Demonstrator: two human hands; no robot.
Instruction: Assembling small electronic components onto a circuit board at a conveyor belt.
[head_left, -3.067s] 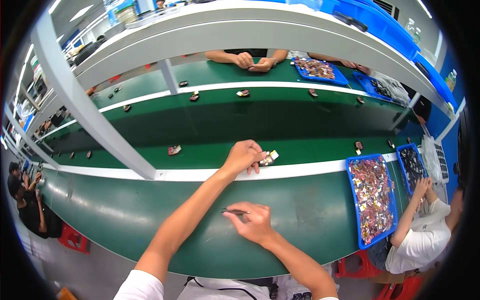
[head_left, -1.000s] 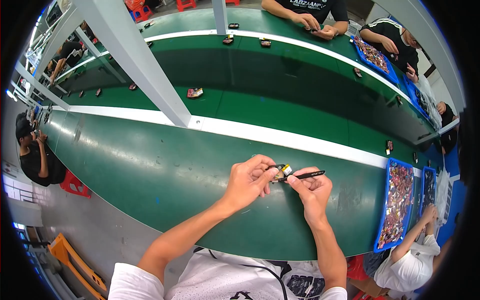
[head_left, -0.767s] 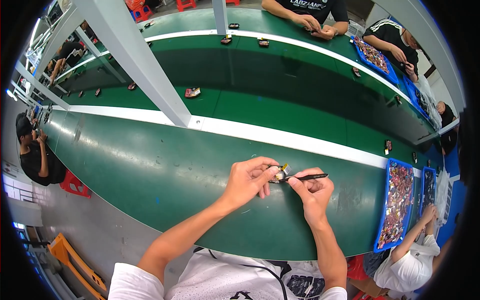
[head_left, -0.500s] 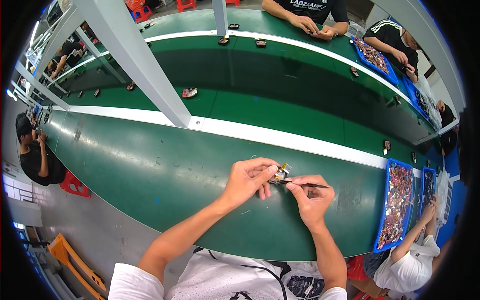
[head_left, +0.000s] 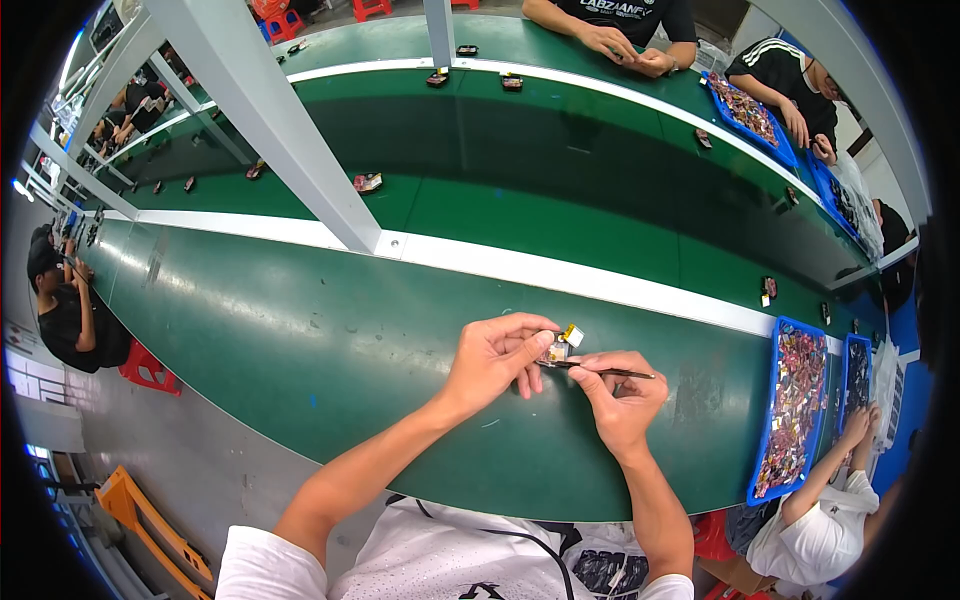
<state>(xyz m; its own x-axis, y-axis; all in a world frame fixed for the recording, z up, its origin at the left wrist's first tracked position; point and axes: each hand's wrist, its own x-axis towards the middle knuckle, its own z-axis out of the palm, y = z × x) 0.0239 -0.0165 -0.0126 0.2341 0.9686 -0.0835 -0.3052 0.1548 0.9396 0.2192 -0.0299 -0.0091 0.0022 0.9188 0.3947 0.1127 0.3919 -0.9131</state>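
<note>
Above the green worktop, my left hand (head_left: 497,352) pinches a small electronic assembly (head_left: 558,350) between thumb and fingers. A small silvery piece with a yellow edge (head_left: 573,336), which looks like a battery cell, sticks out from its far side. My right hand (head_left: 625,390) is closed around a pair of dark tweezers (head_left: 632,373), held almost level. The tips of the tweezers reach the near edge of the assembly, close to my left fingertips. Fine details of the assembly are too small to make out.
A blue tray (head_left: 752,498) full of small parts stands at right, beside a person in a white shirt (head_left: 825,530). Beyond the white rail (head_left: 560,277) runs a green conveyor belt (head_left: 560,235) with scattered small assemblies. A grey post (head_left: 290,130) rises at left.
The assemblies on the belt have shifted slightly left. My hands stay almost in place; the tweezers and the yellow-edged piece have moved very slightly.
</note>
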